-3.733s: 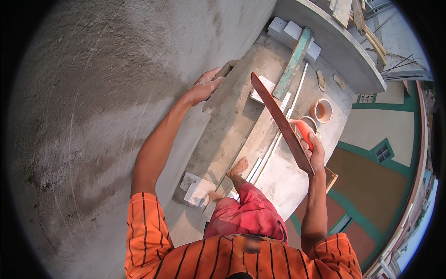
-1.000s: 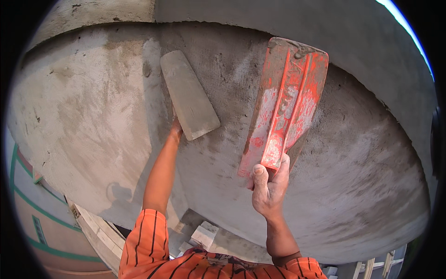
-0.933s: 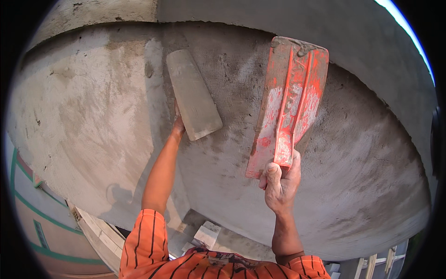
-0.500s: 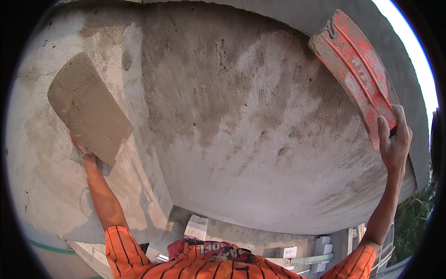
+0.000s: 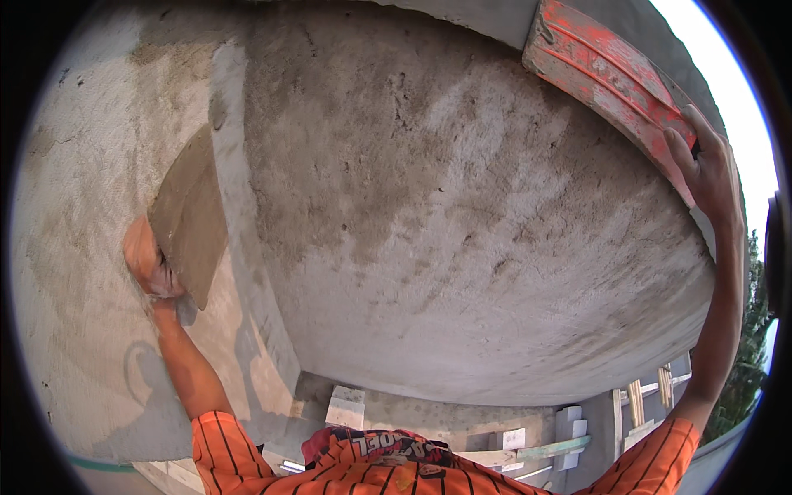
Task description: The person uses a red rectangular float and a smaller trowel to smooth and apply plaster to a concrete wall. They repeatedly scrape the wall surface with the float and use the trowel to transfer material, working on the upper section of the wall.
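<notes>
My left hand [image 5: 153, 262] is closed at the lower edge of a mortar-coated plastering hawk [image 5: 191, 219], whose flat face shows grey-brown and turned partly edge-on. Its handle is hidden behind the hand and board. High on the right, my right hand [image 5: 711, 169] grips a worn red plastering float [image 5: 606, 78] with ribs along its back and grey smears at its far end. The float's face meets, or lies close to, the upper edge of the rough plastered surface [image 5: 429, 206]; contact there cannot be made out.
A raised ridge [image 5: 252, 206] divides the pale left wall [image 5: 74, 223] from the large patchy surface. Pale blocks [image 5: 346, 407] and planks [image 5: 544, 450] lie below. Bright sky [image 5: 701, 37] and green foliage [image 5: 745, 355] show along the right edge.
The hawk has turned more edge-on and shifted slightly right and down with my left hand. My right hand has moved the float upward and tilted it flatter.
</notes>
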### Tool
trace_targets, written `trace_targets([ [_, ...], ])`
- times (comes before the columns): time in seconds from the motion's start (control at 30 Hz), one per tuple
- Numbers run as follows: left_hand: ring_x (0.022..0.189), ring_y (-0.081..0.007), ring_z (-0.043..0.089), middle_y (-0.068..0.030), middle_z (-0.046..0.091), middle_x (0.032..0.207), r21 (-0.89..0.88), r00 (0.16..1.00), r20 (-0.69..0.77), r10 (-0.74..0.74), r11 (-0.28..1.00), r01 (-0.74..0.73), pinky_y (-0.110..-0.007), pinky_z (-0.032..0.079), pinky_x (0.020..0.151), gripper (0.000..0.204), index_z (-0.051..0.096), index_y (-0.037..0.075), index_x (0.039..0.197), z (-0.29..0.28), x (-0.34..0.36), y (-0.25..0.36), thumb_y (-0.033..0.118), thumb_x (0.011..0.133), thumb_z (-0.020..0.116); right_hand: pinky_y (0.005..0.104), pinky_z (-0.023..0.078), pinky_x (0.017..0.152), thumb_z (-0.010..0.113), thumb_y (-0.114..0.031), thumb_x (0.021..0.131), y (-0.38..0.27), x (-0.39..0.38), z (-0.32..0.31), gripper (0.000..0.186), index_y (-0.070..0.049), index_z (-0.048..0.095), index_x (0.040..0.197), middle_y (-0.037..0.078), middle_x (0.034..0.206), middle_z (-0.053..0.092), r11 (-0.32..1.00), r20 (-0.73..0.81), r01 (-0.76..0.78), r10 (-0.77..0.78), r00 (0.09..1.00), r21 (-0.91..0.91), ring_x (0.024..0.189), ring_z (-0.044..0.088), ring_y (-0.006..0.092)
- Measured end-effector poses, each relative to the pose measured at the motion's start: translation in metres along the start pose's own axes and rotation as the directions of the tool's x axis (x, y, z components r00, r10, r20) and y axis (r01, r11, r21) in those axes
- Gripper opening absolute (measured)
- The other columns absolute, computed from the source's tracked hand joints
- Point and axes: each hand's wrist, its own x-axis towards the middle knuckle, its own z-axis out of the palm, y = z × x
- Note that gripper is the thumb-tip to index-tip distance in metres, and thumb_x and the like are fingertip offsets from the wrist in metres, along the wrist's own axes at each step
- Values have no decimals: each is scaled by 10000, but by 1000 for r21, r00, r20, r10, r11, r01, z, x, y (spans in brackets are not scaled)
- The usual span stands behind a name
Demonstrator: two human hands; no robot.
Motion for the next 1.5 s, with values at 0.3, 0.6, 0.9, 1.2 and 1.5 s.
trace_targets([
  [0.3,608,-387,550,-205,518,685,-128,986,-60,157,978,-163,-415,405,546,507,570,-110,949,-4,36,29,375,805,597,337,475,716,617,-376,899,25,-27,-24,514,-7,584,1255,143,756,634,979,51,-172,178,983,-107,688,594,168],
  [0.6,602,-395,545,-188,515,686,-70,990,-41,133,988,-135,-429,403,553,463,574,-95,921,-7,33,32,364,868,535,336,459,703,622,-415,885,-18,-11,1,519,-29,603,1231,114,703,594,1000,-176,7,-7,984,-6,658,558,150],
  [0.9,620,-400,550,-206,505,693,-119,992,-84,92,988,-102,-435,401,559,446,567,-76,894,-4,25,33,366,834,561,288,458,650,652,-347,876,3,-32,-39,458,-12,618,1186,108,712,599,959,54,-275,279,959,-62,648,546,128],
  [1.2,595,-381,549,-187,518,688,-164,996,-86,-5,986,-9,-432,400,554,546,568,-72,896,-6,10,31,468,813,564,372,478,727,618,-408,875,-17,-12,2,482,-34,599,1177,165,857,634,975,126,-204,192,973,90,710,575,219],
  [1.5,649,-413,582,-207,583,761,-130,995,81,-51,990,61,-441,462,626,697,581,-99,976,1,-6,17,576,811,526,355,486,707,632,-391,893,-12,-20,20,476,-46,600,1220,164,807,632,973,16,-146,145,989,181,686,580,216],
])
